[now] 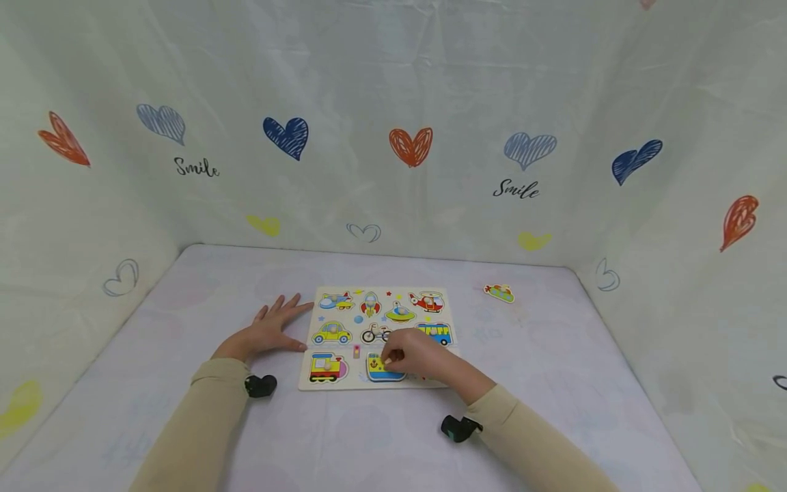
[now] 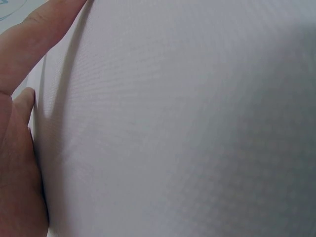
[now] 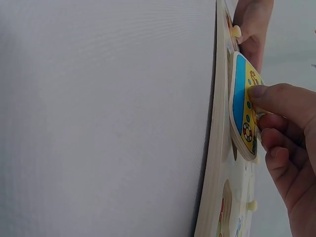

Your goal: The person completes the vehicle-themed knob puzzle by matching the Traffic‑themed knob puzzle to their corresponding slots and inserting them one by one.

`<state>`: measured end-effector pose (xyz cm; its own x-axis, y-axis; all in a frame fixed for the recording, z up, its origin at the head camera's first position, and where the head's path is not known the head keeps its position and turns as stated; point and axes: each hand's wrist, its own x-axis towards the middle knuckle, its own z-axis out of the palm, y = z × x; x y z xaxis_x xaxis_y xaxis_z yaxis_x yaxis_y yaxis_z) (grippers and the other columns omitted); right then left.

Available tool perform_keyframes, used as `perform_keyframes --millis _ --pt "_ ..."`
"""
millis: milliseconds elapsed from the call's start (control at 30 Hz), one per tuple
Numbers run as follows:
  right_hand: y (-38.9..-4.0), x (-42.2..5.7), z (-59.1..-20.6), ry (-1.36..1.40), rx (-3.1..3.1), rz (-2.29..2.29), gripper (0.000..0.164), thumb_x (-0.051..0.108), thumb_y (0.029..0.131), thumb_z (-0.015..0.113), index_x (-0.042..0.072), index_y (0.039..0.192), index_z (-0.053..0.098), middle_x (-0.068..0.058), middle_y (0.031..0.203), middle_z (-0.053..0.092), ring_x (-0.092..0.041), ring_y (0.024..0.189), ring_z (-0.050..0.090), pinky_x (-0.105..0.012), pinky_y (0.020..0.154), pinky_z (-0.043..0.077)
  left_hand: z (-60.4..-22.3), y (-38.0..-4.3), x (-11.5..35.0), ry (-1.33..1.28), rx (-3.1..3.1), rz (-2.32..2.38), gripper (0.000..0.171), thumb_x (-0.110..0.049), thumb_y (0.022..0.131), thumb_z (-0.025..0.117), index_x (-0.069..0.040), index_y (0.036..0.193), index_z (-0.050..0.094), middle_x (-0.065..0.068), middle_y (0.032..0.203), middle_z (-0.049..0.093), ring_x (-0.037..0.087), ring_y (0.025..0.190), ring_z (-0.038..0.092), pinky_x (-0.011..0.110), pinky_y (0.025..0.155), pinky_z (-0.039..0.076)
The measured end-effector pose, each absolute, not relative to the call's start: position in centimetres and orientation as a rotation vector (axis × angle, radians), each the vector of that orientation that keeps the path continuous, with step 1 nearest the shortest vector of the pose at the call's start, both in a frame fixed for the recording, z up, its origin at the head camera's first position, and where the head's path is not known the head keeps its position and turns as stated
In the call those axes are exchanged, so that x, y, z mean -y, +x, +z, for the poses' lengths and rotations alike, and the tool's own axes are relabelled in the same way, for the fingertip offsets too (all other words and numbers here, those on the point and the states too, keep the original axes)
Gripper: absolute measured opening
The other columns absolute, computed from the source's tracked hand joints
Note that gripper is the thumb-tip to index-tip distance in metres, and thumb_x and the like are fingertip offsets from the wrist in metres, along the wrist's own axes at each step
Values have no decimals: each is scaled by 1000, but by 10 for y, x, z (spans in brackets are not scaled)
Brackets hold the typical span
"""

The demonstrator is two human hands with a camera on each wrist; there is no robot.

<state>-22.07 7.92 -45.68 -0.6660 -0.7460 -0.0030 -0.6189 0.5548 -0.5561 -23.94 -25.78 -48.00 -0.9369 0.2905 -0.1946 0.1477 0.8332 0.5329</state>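
My right hand [image 1: 421,355] pinches a blue and yellow ship puzzle piece [image 3: 241,101] with an anchor and a lifebuoy on it. In the right wrist view the piece sits tilted over the wooden puzzle board [image 3: 212,158], its lower side raised from the surface. At the board's left edge, my left hand [image 1: 270,331] lies on the table with fingers spread, thumb and fingertips right at the rim. Other vehicle pieces sit in the board, among them a train [image 1: 328,367], a car [image 1: 332,333] and a bus [image 1: 434,333]. The board's lower right is partly hidden behind my right hand.
A loose green and yellow submarine piece [image 1: 500,293] lies on the table, right of the board. An unfilled recess [image 3: 225,202] shows in the board in the right wrist view. A white curtain [image 1: 393,82] with printed hearts stands behind the table.
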Motion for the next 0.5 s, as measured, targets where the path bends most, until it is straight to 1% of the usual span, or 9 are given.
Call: perform_keyframes --millis 500 --pt "-220 -76 -460 -1140 -2561 -736 5 15 84 78 16 87 75 15 76 57 -3 68 52 -15 62 49 -475 -237 255 320 -2736 770 96 -34 74 84 -10 152 33 24 160 7 45 144 -9 62 112 -10"
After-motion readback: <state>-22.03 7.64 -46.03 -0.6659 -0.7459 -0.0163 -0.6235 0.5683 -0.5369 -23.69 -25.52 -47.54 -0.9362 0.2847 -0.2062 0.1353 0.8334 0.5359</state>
